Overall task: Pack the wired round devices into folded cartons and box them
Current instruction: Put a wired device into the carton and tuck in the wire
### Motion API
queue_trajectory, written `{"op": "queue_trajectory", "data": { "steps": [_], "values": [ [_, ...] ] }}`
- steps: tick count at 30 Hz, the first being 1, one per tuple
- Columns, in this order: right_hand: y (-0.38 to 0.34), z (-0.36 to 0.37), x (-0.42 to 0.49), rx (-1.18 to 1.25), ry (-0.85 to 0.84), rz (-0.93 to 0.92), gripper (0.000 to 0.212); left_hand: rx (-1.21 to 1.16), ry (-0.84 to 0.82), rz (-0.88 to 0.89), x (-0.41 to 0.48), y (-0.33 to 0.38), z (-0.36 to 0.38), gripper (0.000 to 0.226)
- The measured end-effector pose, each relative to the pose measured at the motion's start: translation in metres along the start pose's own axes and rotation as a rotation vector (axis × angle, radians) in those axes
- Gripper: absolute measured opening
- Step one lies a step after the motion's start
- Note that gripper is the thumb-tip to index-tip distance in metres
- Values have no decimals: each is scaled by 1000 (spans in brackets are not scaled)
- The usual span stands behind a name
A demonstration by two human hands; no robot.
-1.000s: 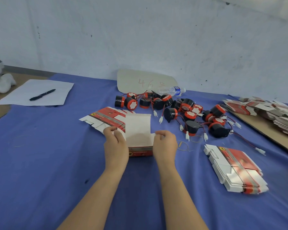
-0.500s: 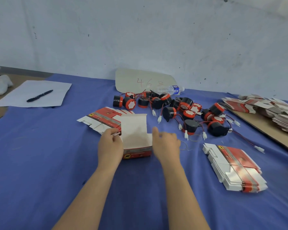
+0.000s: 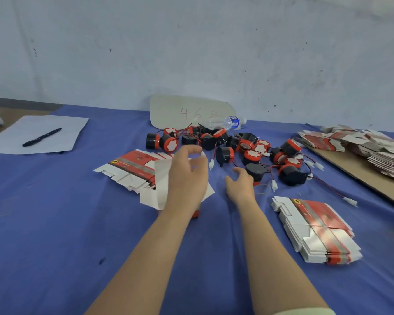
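carton-filling was the step in hand: one opened carton stood on the blue worktop under the left hand, whose fingers hung loosely curled, gripping nothing. the right hand, fingers spread and empty, stretched toward the wired round devices, roughly seventeen in a tangled pile. next move probably called for lifting one free of its neighbours' leads. flat cartons lay in two stacks, plus a heap.

Flat, even, shadowless indoor light — wide-angle edge bowing, slight motion blur.
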State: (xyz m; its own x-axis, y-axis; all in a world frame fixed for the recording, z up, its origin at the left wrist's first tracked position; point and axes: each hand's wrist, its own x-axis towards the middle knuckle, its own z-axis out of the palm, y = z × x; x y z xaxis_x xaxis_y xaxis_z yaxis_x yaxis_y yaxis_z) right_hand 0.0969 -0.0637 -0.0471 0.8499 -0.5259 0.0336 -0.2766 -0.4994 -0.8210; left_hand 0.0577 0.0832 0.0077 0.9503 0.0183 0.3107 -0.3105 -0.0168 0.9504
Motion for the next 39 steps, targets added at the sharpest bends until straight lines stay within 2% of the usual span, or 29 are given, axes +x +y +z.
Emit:
{"op": "queue_trajectory", "data": {
  "steps": [3, 5, 6, 8, 10, 12, 15, 17, 19, 20, 21, 24, 26, 28, 30, 31, 34, 35, 37, 39],
  "values": [
    [1, 2, -1, -23, 17, 53, 46, -50, -188, -220, -6, -10, 11, 11],
    [1, 1, -3, -17, 29, 46, 29, 7, -286, -302, -11, -16, 16, 10],
    [0, -1, -4, 75, 40, 25, 20, 61, -316, -313, -12, -19, 18, 16],
    [-4, -13, -9, 345, 77, 17, 37, 38, -330, -318, -14, -21, 21, 17],
    [-13, -30, -18, 659, 97, -1, 33, -152, -331, -357, -12, -17, 22, 26],
    [-25, -45, -30, 888, 58, -100, 36, -395, -325, -507, -9, -10, 22, 28],
    [-41, -61, -54, 894, -46, -345, 47, -711, -353, -695, -7, -3, 16, 60],
    [-47, -68, -70, 837, -175, -519, 43, -798, -394, -734, -4, 1, 11, 69],
    [-49, -73, -81, 842, -349, -632, 39, -806, -448, -711, -2, 5, 4, 65],
    [-49, -75, -84, 839, -394, -646, 39, -800, -451, -693, -2, 7, 1, 60],
    [-46, -74, -85, 804, -368, -623, 40, -795, -423, -673, -1, 7, -2, 54],
    [-37, -66, -79, 377, -6, -411, 33, -833, -199, -548, 2, 2, -14, 36],
    [-34, -58, -78, 145, 123, -243, 18, -757, -69, -425, 4, -2, -21, 31],
    [-40, -50, -85, 144, 53, -350, 33, -633, -4, -308, 3, -6, -23, 28],
    [-55, -37, -96, 183, -70, -532, 58, -567, -28, -210, -1, -5, -22, 25],
    [-64, -30, -101, 188, -108, -588, 62, -537, -61, -174, -2, -2, -21, 28],
    [-80, -20, -100, 199, -55, -637, 51, -392, -137, -88, -2, 3, -25, 44],
    [-82, -20, -96, 171, -13, -640, 51, -315, -104, -59, 0, 0, -32, 44],
    [-81, -24, -88, 75, 50, -635, 59, -180, 55, -22, 2, -11, -53, 28],
    [-80, -28, -84, 24, 51, -643, 64, -82, 158, -71, 1, -25, -74, 14]
  ]
}}
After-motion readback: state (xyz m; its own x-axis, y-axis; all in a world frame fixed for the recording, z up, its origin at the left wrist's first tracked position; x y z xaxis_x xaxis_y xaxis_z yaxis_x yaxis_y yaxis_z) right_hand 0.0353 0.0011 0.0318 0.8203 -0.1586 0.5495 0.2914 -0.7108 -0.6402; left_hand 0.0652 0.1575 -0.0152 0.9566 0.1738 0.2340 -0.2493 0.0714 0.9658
